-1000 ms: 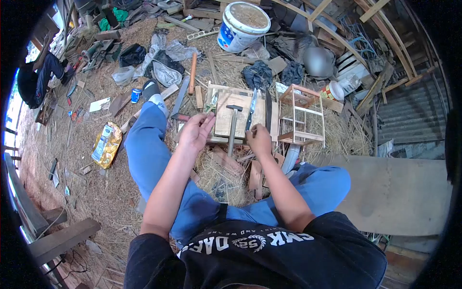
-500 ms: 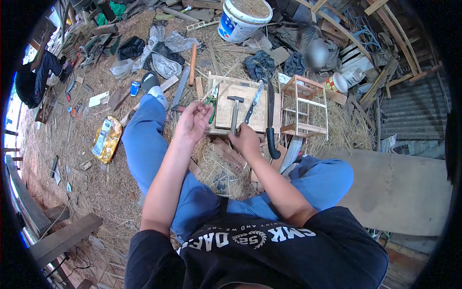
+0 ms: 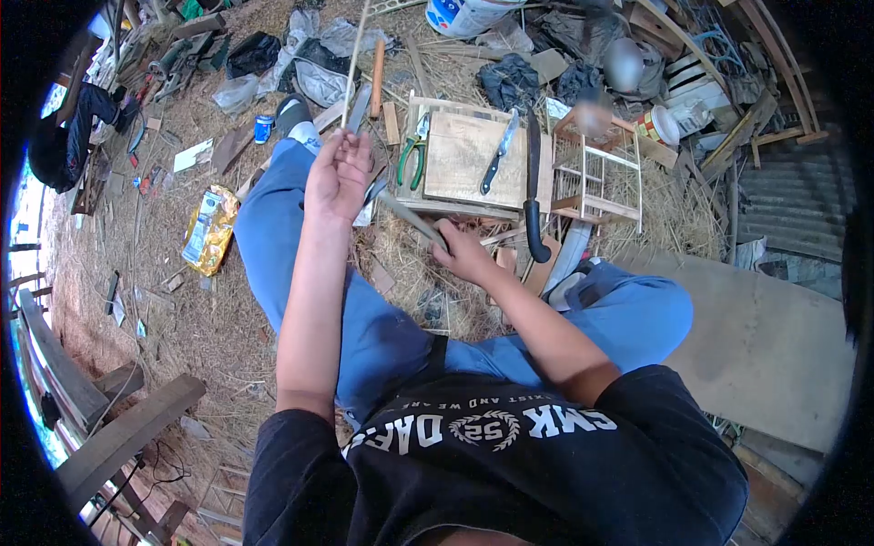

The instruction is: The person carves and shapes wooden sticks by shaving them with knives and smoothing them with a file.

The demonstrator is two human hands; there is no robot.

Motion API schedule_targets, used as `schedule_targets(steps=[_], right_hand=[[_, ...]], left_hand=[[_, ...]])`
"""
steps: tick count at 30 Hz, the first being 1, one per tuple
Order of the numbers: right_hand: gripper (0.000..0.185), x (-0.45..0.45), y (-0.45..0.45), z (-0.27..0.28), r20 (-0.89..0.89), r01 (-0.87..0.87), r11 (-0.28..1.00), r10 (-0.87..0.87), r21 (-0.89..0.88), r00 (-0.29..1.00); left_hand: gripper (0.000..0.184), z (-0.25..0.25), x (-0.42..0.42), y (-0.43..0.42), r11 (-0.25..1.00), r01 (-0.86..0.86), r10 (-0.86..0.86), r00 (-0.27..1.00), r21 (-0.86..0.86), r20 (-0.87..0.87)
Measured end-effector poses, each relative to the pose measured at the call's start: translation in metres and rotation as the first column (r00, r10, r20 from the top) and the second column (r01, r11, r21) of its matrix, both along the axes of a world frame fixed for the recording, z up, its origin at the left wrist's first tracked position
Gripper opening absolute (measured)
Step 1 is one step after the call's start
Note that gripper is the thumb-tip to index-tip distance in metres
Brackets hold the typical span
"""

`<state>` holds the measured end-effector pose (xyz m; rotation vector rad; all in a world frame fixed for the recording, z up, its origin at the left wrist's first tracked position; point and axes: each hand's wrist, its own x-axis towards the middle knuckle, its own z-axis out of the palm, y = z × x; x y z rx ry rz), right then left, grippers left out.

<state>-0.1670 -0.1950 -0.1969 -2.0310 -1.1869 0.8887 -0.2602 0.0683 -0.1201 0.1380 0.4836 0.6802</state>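
My left hand (image 3: 337, 177), palm turned up, pinches the lower end of a thin wooden stick (image 3: 355, 68) that points up and away. My right hand (image 3: 464, 254) is closed round the handle of a hammer (image 3: 411, 218). The hammer slants to the left, its head close to my left wrist. Beyond my hands lies a wooden board (image 3: 460, 164) on a slatted frame. Green-handled pliers (image 3: 412, 159) rest at the board's left side. A black-handled knife (image 3: 500, 155) lies on the board, and a longer dark-bladed machete (image 3: 533, 173) lies along its right side.
A small wooden slatted frame (image 3: 596, 173) stands right of the board. A gold packet (image 3: 208, 230) and a blue can (image 3: 263, 129) lie left of my leg. A white bucket (image 3: 469, 16) is at the back. Another person (image 3: 68, 141) sits at the far left.
My right hand has swung the hammer off the board and tilted it left toward my left hand. My left hand has shifted left and raised the stick. The view has shifted slightly.
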Motion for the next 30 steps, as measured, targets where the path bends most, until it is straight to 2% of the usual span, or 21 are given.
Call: schedule_targets(steps=[2,4,8,12,14,15,17,21,23,24,26,27,28,30], right_hand=[[0.030,-0.001,-0.007,0.000,0.043,-0.051,0.998,0.053,-0.028,0.998],[0.031,0.000,-0.018,-0.025,0.279,-0.256,0.955,0.207,0.153,0.938],[0.031,0.000,-0.041,-0.052,0.177,-0.169,0.956,0.214,-0.239,0.961],[0.030,0.013,-0.065,-0.111,0.093,-0.094,0.966,0.119,-0.240,0.988],[0.038,0.023,-0.072,-0.144,0.218,0.101,0.961,-0.043,-0.259,0.975],[0.038,0.026,-0.073,-0.146,0.215,0.101,0.961,-0.044,-0.258,0.976],[0.044,0.030,-0.074,-0.151,0.325,0.279,0.891,-0.161,-0.357,0.932],[0.055,0.035,-0.082,-0.157,0.272,0.312,0.859,-0.213,-0.405,0.939],[0.061,0.041,-0.078,-0.164,0.208,0.255,0.801,-0.166,-0.541,0.964],[0.061,0.041,-0.076,-0.170,0.217,0.261,0.803,-0.167,-0.536,0.962],[0.062,0.034,-0.074,-0.188,0.221,0.375,0.770,-0.304,-0.516,0.927],[0.063,0.035,-0.070,-0.191,0.225,0.357,0.724,-0.277,-0.590,0.934],[0.063,0.038,-0.069,-0.193,0.229,0.358,0.730,-0.274,-0.582,0.934],[0.057,0.036,-0.069,-0.191,0.208,0.369,0.709,-0.308,-0.601,0.929]], left_hand=[[0.006,0.004,-0.003,-0.001,0.999,-0.032,0.033,0.998,0.019,-0.048],[0.006,-0.002,-0.002,-0.002,1.000,-0.013,0.014,0.999,0.009,-0.050],[0.006,-0.009,0.005,-0.011,0.996,0.085,-0.086,0.990,-0.015,-0.114],[0.006,-0.013,0.009,-0.032,0.979,0.198,-0.203,0.956,-0.044,-0.211],[0.006,-0.013,0.013,-0.042,0.978,0.202,-0.209,0.947,-0.052,-0.243],[0.005,-0.014,0.014,-0.045,0.966,0.248,-0.257,0.938,-0.066,-0.233],[0.006,-0.015,0.015,-0.053,0.957,0.281,-0.289,0.924,-0.066,-0.251],[0.007,-0.019,0.020,-0.051,0.952,0.287,-0.304,0.918,-0.103,-0.256],[0.008,-0.019,0.021,-0.049,0.951,0.287,-0.307,0.922,-0.116,-0.238],[0.008,-0.018,0.022,-0.048,0.951,0.288,-0.307,0.924,-0.110,-0.230],[0.008,-0.016,0.022,-0.050,0.959,0.259,-0.277,0.941,-0.112,-0.196],[0.008,-0.016,0.023,-0.049,0.957,0.273,-0.288,0.938,-0.103,-0.193],[0.008,-0.016,0.023,-0.050,0.959,0.269,-0.282,0.941,-0.095,-0.189],[0.007,-0.017,0.022,-0.053,0.959,0.276,-0.284,0.913,-0.069,-0.293]])
